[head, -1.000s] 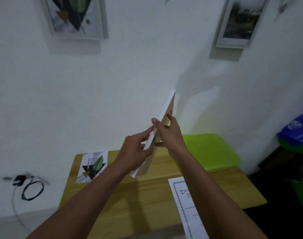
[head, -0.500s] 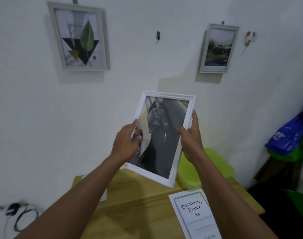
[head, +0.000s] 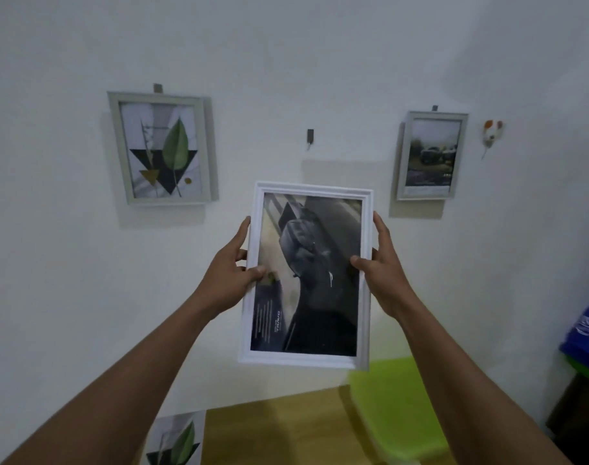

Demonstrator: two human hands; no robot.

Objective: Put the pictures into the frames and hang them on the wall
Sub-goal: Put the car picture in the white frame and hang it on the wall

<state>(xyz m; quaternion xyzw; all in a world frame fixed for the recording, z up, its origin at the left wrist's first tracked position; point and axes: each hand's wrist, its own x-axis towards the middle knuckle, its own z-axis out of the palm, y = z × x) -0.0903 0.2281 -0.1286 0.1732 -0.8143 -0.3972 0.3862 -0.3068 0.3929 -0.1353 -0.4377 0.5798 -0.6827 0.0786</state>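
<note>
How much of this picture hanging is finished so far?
Done: the leaf picture and the outdoor picture hang framed on the wall. In hand: the left hand and right hand hold the white frame, picture inside, below a bare hook. Left: hanging it there; a loose leaf print lies on the table, unframed.

**Both hands raised, gripping a frame**

Two bare forearms reach up and forward from the lower corners, drawing closer together towards the hands. The left hand [head: 231, 275] grips the left edge of the frame [head: 319, 297], thumb pressed on the front and fingers behind. The right hand [head: 383, 275] grips the right edge the same way, index finger pointing up along the side.
</note>
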